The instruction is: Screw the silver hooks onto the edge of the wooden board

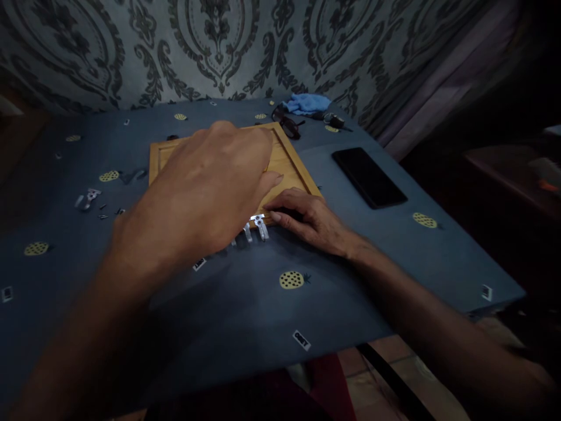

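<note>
Basically got the left hand curled over a wooden framed panel, back facing up and thumb poking out to the right. Can't see the tucked fingers, so can't tell about anything gripped under there. Got the panel's near edge pinched between thumb and fingertips of the right hand, close to the right corner and just beside a shiny metal fitting on that edge. Can spot more metal prongs next to it, partly covered by the left hand. Have the panel lying flat on the desk, over a blue pineapple-print tablecloth. Off to the left, see a loose metal fitting near some tiny screw-like bits. Over on the right, see a black smartphone, plus dark glasses near a crumpled blue cloth farther back.
</note>
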The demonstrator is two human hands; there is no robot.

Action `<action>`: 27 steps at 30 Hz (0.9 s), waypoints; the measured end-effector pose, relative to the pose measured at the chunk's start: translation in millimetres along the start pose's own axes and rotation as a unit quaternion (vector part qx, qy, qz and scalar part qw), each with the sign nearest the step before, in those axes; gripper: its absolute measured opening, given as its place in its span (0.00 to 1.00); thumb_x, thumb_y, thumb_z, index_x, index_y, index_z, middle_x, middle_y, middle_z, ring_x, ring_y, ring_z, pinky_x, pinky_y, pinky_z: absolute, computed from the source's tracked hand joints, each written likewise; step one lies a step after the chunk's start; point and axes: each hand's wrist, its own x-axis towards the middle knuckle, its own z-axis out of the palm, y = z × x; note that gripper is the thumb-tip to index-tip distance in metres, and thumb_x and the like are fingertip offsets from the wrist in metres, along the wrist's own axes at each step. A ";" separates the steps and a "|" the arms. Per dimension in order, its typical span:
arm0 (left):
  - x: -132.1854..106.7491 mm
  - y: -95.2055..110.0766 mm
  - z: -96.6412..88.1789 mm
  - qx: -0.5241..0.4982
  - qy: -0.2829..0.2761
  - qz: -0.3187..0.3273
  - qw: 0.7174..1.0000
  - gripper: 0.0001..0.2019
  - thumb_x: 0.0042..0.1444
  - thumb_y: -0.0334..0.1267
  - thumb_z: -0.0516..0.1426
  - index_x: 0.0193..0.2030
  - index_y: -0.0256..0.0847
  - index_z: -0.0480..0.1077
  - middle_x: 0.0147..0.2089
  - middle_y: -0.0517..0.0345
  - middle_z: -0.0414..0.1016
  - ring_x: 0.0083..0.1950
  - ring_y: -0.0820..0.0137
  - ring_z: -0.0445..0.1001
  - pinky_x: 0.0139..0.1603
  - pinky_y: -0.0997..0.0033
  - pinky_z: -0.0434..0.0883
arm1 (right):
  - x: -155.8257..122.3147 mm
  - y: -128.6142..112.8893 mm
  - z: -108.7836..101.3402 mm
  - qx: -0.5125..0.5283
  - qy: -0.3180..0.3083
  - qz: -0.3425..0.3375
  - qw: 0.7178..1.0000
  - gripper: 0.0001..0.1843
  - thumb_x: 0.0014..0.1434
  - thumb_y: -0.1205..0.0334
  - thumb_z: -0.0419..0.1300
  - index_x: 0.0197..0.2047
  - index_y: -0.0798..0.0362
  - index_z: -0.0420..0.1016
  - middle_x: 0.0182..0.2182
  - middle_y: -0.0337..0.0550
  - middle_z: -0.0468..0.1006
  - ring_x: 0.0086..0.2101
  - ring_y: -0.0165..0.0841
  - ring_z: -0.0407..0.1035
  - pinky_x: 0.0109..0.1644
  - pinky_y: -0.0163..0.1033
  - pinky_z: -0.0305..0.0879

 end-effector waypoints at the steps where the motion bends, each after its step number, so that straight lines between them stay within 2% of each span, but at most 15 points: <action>1: 0.3 0.1 0.2 0.003 -0.001 -0.001 1.000 0.18 0.70 0.48 0.49 0.28 0.45 0.59 0.25 0.57 0.66 0.24 0.68 0.61 0.24 0.65 0.54 | 0.0 -0.1 0.0 0.000 0.000 0.000 1.000 0.23 0.71 0.43 0.54 0.47 0.52 0.80 0.41 0.48 0.81 0.43 0.40 0.74 0.49 0.47 0.68; 4: 0.7 0.0 2.0 0.014 0.001 0.006 1.000 0.18 0.70 0.47 0.50 0.28 0.45 0.59 0.24 0.60 0.64 0.24 0.68 0.61 0.27 0.66 0.59 | 0.0 0.0 0.1 -0.006 0.001 -0.001 1.000 0.22 0.71 0.43 0.55 0.48 0.53 0.79 0.41 0.48 0.82 0.44 0.39 0.74 0.50 0.47 0.68; 8: 0.3 -1.6 5.5 -0.002 0.030 0.014 0.999 0.16 0.67 0.45 0.55 0.29 0.45 0.59 0.24 0.63 0.61 0.26 0.70 0.64 0.33 0.66 0.68 | -0.2 0.3 0.1 -0.012 0.000 -0.009 1.000 0.22 0.72 0.44 0.54 0.47 0.54 0.79 0.41 0.49 0.81 0.43 0.38 0.74 0.48 0.45 0.67; 13: 0.0 -4.5 8.8 -0.084 0.029 0.015 0.996 0.16 0.64 0.40 0.56 0.26 0.45 0.56 0.23 0.63 0.57 0.29 0.68 0.68 0.36 0.67 0.70 | -0.7 1.5 -0.2 -0.016 0.003 -0.018 1.000 0.22 0.72 0.44 0.54 0.48 0.55 0.79 0.42 0.49 0.82 0.44 0.38 0.75 0.49 0.45 0.68; 20: -2.0 -5.9 2.0 -0.144 0.039 0.013 0.989 0.17 0.63 0.42 0.56 0.25 0.45 0.54 0.25 0.60 0.58 0.37 0.63 0.72 0.40 0.66 0.70 | -0.3 1.1 -0.4 -0.013 0.000 -0.019 1.000 0.19 0.72 0.48 0.56 0.48 0.55 0.79 0.42 0.50 0.82 0.44 0.38 0.75 0.49 0.45 0.69; 27: -14.6 -10.5 -17.1 -0.010 0.090 -0.003 0.996 0.17 0.66 0.45 0.54 0.28 0.47 0.52 0.28 0.59 0.58 0.40 0.57 0.72 0.45 0.55 0.69 | -0.9 3.6 0.8 -0.023 0.037 -0.029 0.999 0.18 0.71 0.49 0.57 0.47 0.53 0.80 0.41 0.48 0.82 0.43 0.37 0.76 0.48 0.44 0.71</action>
